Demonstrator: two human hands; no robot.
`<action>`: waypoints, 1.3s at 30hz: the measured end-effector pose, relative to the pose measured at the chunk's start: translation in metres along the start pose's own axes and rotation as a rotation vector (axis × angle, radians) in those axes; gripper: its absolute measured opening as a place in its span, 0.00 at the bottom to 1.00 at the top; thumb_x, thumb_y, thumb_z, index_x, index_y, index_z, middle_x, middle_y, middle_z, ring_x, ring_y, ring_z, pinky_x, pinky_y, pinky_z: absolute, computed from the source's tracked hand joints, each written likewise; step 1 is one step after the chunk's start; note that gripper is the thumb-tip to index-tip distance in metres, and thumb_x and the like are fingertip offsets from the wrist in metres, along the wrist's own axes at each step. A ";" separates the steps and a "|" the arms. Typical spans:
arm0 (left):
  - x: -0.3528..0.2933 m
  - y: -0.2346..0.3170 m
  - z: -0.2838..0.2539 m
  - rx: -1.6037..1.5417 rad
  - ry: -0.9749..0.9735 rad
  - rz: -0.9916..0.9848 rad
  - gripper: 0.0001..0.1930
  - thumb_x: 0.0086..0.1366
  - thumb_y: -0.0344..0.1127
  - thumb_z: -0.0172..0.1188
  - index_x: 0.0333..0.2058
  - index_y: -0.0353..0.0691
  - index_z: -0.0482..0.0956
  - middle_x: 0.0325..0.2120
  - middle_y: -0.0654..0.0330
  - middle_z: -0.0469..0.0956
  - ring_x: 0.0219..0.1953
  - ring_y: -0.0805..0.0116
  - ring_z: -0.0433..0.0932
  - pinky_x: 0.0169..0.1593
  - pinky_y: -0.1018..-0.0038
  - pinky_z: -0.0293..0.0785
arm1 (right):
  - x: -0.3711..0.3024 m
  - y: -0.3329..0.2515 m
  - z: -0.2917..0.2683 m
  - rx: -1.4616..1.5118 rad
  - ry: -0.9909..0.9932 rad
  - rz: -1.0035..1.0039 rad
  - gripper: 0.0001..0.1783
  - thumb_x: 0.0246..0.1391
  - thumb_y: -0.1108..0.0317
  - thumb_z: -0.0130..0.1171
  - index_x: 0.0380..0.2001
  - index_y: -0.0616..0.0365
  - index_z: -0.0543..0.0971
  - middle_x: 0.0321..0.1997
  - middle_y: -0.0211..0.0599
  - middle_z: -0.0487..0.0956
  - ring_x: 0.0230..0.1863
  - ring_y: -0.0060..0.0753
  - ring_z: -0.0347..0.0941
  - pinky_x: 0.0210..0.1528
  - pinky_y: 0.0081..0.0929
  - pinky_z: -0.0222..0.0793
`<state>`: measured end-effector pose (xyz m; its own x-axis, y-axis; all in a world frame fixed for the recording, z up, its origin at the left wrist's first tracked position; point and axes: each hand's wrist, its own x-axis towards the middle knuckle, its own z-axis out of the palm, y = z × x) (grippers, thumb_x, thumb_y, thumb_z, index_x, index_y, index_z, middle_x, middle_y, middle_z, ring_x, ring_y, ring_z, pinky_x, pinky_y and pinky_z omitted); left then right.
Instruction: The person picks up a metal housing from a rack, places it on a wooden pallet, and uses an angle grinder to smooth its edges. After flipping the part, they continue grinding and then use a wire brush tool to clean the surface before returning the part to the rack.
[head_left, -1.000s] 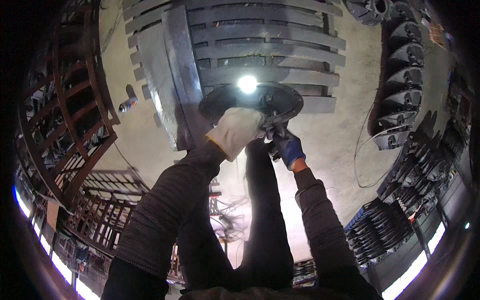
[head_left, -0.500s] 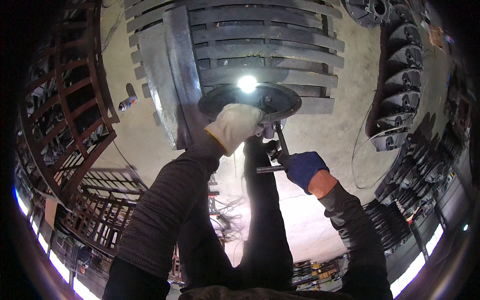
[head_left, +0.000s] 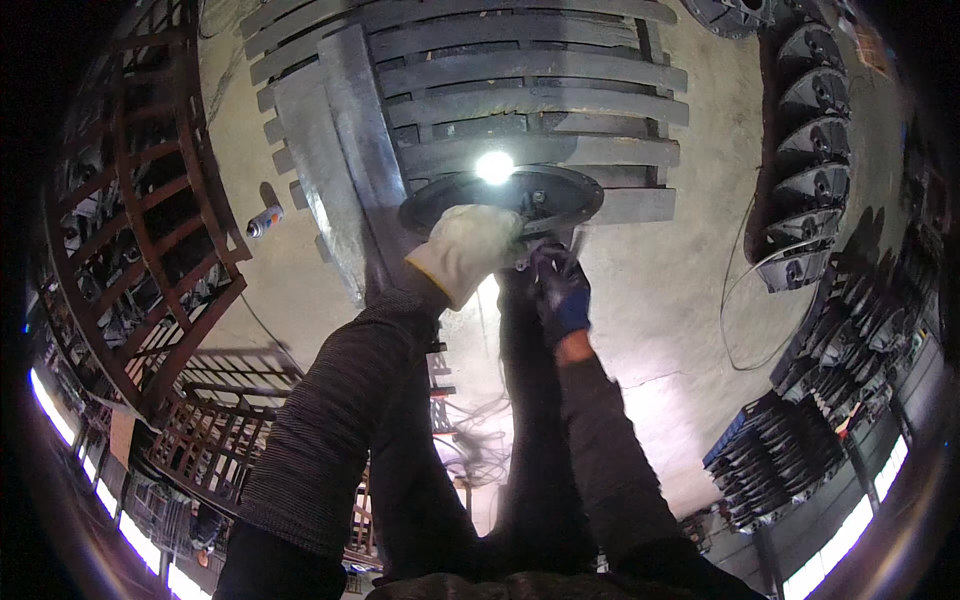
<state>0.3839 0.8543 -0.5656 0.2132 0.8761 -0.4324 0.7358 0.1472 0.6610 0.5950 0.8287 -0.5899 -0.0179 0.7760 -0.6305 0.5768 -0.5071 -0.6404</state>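
A dark round metal disc (head_left: 560, 190) lies on a stack of grey metal slats (head_left: 520, 90), with a bright white glare on its top. My left hand (head_left: 470, 250), in a thick white glove, rests closed against the disc's near edge. My right hand (head_left: 560, 290), in a blue glove, sits just beside it, gripping a thin metal tool (head_left: 575, 245) that points at the disc's rim. What the white glove holds is hidden.
A long grey steel plate (head_left: 340, 150) leans left of the disc. A spray can (head_left: 265, 220) lies on the concrete floor. Rusty metal racks (head_left: 150, 250) stand at left. Rows of dark cast parts (head_left: 810, 150) line the right, with a loose cable (head_left: 740, 330) on the floor.
My right hand swung out to the right and down half a second ago, and has now come back up against the disc's edge beside the white glove. The left hand stayed put.
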 end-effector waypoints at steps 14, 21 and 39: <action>0.025 0.001 -0.014 0.049 -0.026 -0.121 0.21 0.66 0.50 0.64 0.35 0.33 0.85 0.31 0.46 0.85 0.39 0.46 0.85 0.47 0.56 0.80 | 0.034 -0.044 -0.188 0.255 -0.073 0.139 0.21 0.71 0.62 0.60 0.64 0.53 0.78 0.32 0.36 0.86 0.26 0.22 0.75 0.27 0.22 0.72; 0.038 -0.009 -0.012 0.007 -0.046 -0.156 0.23 0.70 0.53 0.62 0.31 0.35 0.85 0.20 0.54 0.81 0.27 0.55 0.84 0.38 0.60 0.80 | 0.281 0.167 -0.136 1.368 -0.248 0.301 0.09 0.75 0.60 0.53 0.49 0.50 0.78 0.31 0.34 0.84 0.23 0.30 0.73 0.27 0.25 0.70; 0.001 -0.020 0.014 0.044 0.221 0.003 0.08 0.64 0.37 0.61 0.31 0.41 0.86 0.30 0.49 0.85 0.35 0.48 0.87 0.39 0.57 0.84 | 0.184 0.217 0.058 0.604 -0.318 0.417 0.22 0.72 0.55 0.55 0.63 0.52 0.76 0.59 0.44 0.83 0.47 0.42 0.81 0.42 0.36 0.76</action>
<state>0.3791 0.8460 -0.5880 0.0733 0.9565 -0.2824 0.7636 0.1283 0.6328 0.6692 0.8394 -0.8704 -0.1825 0.3800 -0.9068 0.0465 -0.9179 -0.3940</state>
